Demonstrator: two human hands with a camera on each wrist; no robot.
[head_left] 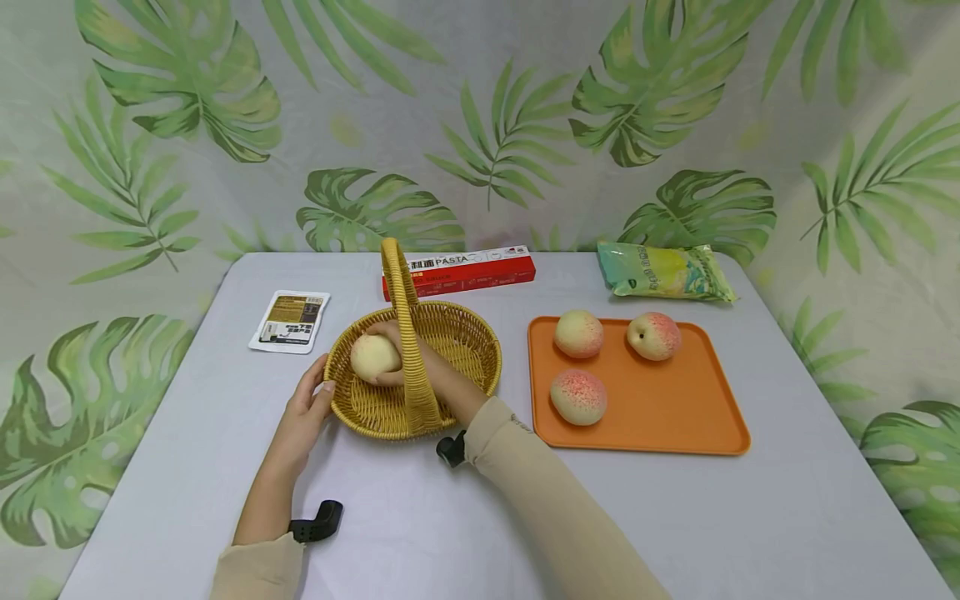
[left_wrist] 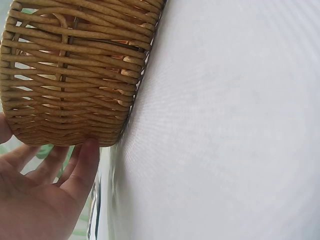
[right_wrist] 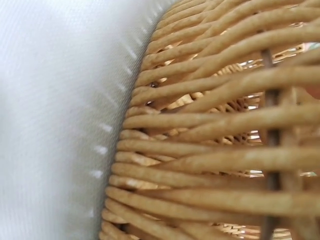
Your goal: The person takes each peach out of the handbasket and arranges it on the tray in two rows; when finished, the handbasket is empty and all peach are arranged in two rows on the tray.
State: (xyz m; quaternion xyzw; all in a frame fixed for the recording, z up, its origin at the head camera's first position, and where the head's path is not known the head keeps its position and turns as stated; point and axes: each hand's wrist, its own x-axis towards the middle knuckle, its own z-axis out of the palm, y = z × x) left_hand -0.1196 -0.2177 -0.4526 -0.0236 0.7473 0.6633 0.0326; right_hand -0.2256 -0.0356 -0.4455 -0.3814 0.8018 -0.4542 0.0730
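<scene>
A pale peach lies inside the yellow wicker basket, at its left end. My right hand reaches in beneath the arched handle and grips this peach, fingers over the top and thumb along the near side. Part of that hand hides behind the handle. At the basket's left end, my left hand rests against the outer wall. The left wrist view shows its fingers fairly straight, touching the weave. Only basket weave and white cloth show in the right wrist view; the right hand is out of sight there.
Right of the basket, an orange tray bears three pink-and-cream peaches. A red pasta box lies behind the basket, and a green-yellow packet behind the tray. A flat white pouch lies left of the basket.
</scene>
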